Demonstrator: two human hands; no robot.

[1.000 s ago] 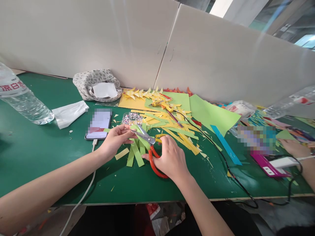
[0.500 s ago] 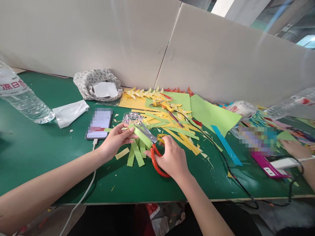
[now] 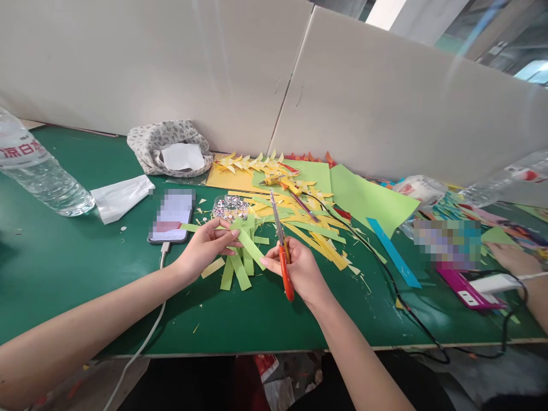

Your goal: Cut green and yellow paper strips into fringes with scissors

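Observation:
My left hand (image 3: 212, 246) pinches the upper end of a light green paper strip (image 3: 252, 245) between thumb and fingers. My right hand (image 3: 297, 265) is closed round scissors (image 3: 283, 251) with red and yellow handles; their blades point up and look closed. The right thumb tip touches the strip's lower end. Beneath the strip lies a loose pile of cut green paper strips (image 3: 240, 273). Just behind my left hand sits a clear tray of shiny gems (image 3: 230, 207).
A phone (image 3: 173, 214) with a white cable lies left, near a water bottle (image 3: 51, 168). Behind are yellow paper strips (image 3: 323, 242), a yellow glue gun (image 3: 285, 182) and a green sheet (image 3: 372, 197). A black cord (image 3: 377, 257) crosses rightward. Another person's hand (image 3: 511, 257) rests far right.
The scissors have come away from the green strip, turned upright and shut. My right thumb now meets the strip's lower end, and my left hand still holds its upper end.

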